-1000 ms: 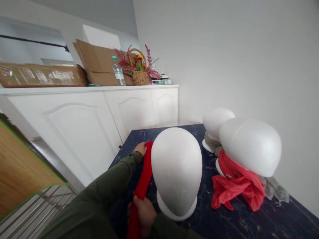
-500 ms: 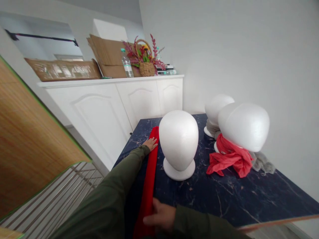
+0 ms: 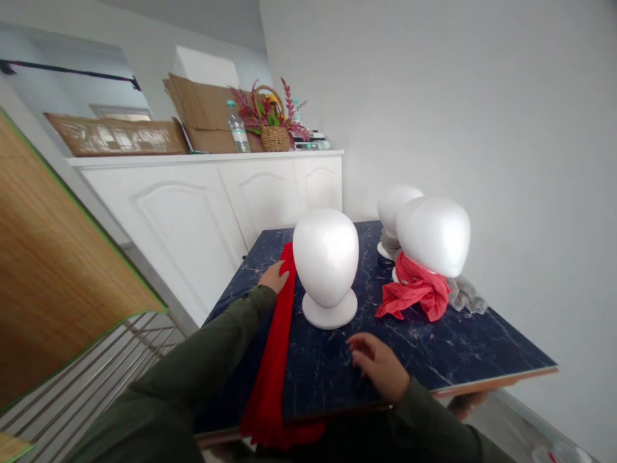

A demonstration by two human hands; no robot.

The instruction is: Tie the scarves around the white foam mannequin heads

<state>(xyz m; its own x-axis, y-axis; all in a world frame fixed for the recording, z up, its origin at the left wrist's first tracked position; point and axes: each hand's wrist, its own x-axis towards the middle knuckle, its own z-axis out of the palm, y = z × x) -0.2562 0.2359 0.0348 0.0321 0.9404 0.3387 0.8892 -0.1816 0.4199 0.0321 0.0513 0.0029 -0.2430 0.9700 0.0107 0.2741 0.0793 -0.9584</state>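
Note:
A long red scarf (image 3: 277, 334) lies lengthwise along the left side of the dark blue marbled table (image 3: 328, 373), its near end spreading over the front edge. My left hand (image 3: 274, 278) is at the scarf's far part, fingers bent onto its left edge and closed on the cloth. To the right of the scarf stands a white foam head (image 3: 326, 257) on a round base. My right hand (image 3: 380, 366) hovers over the front of the table, fingers loosely curved and apart, holding nothing.
Two more foam heads stand at the right: the nearer head (image 3: 434, 235) has a coral scarf (image 3: 417, 292), the farther head (image 3: 396, 206) grey cloth. Grey fuzzy cloth (image 3: 465, 296) lies beside them. A white cabinet (image 3: 183, 212) stands behind; a wire rack (image 3: 110, 360) is left.
My right hand has let go of the scarf's near part and moved right, away from it. My left hand stays at the far part, its fingers now more bent. The view has shifted slightly.

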